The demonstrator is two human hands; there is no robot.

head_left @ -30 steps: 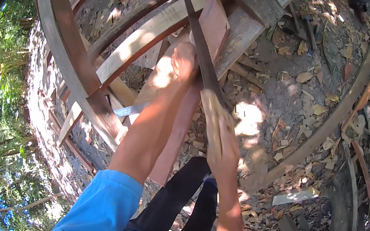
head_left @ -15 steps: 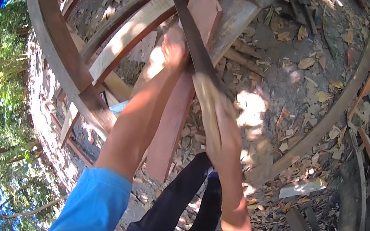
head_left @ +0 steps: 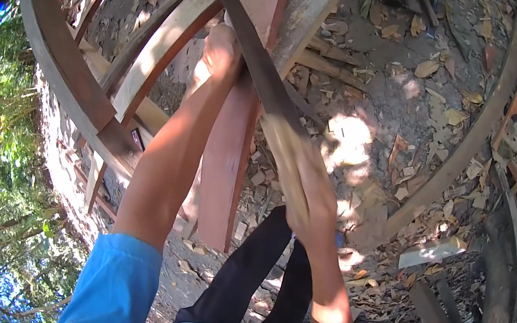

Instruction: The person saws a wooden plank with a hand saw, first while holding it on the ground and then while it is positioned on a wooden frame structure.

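My right hand (head_left: 316, 200) is closed round the pale wooden handle of a handsaw (head_left: 254, 54). Its long dark blade tapers toward the far left and lies aslant over a reddish wooden plank (head_left: 223, 176); the teeth cannot be made out. At the plank's left edge, close beside the blade, my left hand (head_left: 218, 52) is closed and grips the plank, its fingers partly hidden. The plank runs lengthwise away from me. Beneath its far part is a wider weathered board (head_left: 313, 16).
Curved timber ribs (head_left: 72, 67) stand at the left, with a paler curved beam (head_left: 155, 46) beside them. A long curved timber (head_left: 457, 171) lies on the right, near a short pale offcut (head_left: 432, 253) and dark logs (head_left: 500, 291). Dry leaves and wood chips litter the ground.
The saw has slid along its length back toward me across the plank. My left hand keeps its hold. The whole view has shifted a little.
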